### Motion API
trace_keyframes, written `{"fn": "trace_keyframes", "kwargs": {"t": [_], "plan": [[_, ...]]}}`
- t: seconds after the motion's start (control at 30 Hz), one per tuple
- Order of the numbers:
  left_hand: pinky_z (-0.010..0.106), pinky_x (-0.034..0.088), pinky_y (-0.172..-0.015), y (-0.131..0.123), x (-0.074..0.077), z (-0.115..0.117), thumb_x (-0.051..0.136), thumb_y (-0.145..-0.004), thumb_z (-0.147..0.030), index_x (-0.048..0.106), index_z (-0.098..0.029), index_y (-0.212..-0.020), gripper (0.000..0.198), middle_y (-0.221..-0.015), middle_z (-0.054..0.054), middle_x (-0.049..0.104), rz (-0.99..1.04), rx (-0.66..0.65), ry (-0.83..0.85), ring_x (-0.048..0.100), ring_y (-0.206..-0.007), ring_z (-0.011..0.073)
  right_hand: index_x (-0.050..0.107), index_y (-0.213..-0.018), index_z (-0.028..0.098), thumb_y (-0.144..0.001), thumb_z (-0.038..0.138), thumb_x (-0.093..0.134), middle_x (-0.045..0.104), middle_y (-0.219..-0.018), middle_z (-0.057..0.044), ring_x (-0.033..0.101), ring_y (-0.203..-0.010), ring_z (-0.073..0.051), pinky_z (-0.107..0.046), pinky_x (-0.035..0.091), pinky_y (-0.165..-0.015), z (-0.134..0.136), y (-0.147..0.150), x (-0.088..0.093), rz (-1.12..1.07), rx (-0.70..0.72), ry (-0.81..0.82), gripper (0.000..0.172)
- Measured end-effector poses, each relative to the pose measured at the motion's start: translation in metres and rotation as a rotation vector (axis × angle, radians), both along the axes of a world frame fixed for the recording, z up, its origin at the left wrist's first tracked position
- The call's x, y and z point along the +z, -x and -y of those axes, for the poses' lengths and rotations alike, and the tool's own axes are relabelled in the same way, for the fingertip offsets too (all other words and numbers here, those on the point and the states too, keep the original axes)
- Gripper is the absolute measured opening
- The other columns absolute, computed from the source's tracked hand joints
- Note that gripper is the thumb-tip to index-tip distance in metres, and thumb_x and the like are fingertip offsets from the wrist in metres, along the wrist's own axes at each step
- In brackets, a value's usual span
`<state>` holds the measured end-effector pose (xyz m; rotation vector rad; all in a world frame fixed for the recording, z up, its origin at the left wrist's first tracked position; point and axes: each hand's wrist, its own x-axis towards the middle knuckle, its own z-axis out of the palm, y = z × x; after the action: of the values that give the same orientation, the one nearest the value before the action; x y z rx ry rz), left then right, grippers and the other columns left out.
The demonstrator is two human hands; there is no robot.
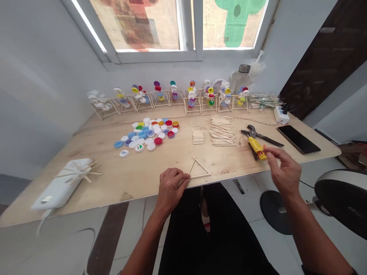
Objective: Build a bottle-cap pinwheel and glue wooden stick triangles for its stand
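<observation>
"Triangle (200,164) of thin sticks — where, and how held?"

"On the table (143,168), by its near edge; the left hand (173,185) pinches the left corner, seemingly to steady it; the right hand (282,166) is half curled at the glue gun (256,146) — I can't tell whether it grips."

"Pointing where?"

"Apex towards the window (160,57); its base stick (200,176) runs lengthwise left to right."

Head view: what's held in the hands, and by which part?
Left hand holds the stick triangle at its near left corner. Right hand is at the yellow glue gun; a grip can't be confirmed.
</observation>
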<state>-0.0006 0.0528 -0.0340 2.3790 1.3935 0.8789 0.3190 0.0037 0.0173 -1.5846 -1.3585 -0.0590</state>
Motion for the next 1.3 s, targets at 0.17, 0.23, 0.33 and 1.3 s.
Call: {"fn": "trace_keyframes", "kwargs": {"t": [0.17, 0.23, 0.33, 1.3], "plan": [[0.039, 0.04, -0.078, 0.0, 0.001, 0.0, 0.053, -0.083, -0.024, 0.069, -0.025, -0.077, 0.017, -0.076, 0.004, 0.063, 0.002, 0.005, -0.01, 0.057, -0.081, 0.0206, 0.062, -0.111, 0.022, -0.082, 0.027, 0.044, 0.065, -0.11, -0.009, 0.058, -0.102, -0.027, -0.044, 0.046, -0.088, -0.014, -0.065, -0.014, 0.44, 0.007, 0.281, 0.034], [0.039, 0.04, -0.079, 0.0, 0.001, 0.001, 0.053, -0.082, -0.024, 0.069, -0.025, -0.078, 0.016, -0.076, 0.004, 0.063, 0.015, 0.004, -0.007, 0.057, -0.081, 0.0204, 0.06, -0.116, 0.021, -0.079, 0.024, 0.044, 0.062, -0.116, -0.01, 0.055, -0.108, -0.028, -0.046, 0.045, -0.091, -0.02, -0.082, -0.023, 0.582, 0.064, 0.349, 0.041], [0.039, 0.04, -0.081, -0.001, 0.0, 0.001, 0.055, -0.081, -0.021, 0.069, -0.025, -0.078, 0.015, -0.076, 0.003, 0.063, 0.034, 0.014, -0.001, 0.057, -0.08, 0.0202, 0.059, -0.118, 0.019, -0.075, 0.024, 0.045, 0.059, -0.122, -0.012, 0.054, -0.112, -0.03, -0.047, 0.044, -0.091, -0.031, -0.1, -0.034, 0.703, 0.128, 0.399, 0.046], [0.037, 0.036, -0.086, 0.0, -0.004, -0.001, 0.058, -0.08, -0.02, 0.068, -0.024, -0.077, 0.011, -0.079, 0.001, 0.063, 0.114, 0.049, 0.102, 0.056, -0.085, 0.0181, 0.059, -0.104, 0.021, -0.082, 0.041, 0.057, 0.066, -0.091, -0.006, 0.063, -0.081, -0.022, -0.029, 0.05, -0.062, 0.021, 0.014, -0.014, 0.017, 0.452, 0.525, 0.029]]}}
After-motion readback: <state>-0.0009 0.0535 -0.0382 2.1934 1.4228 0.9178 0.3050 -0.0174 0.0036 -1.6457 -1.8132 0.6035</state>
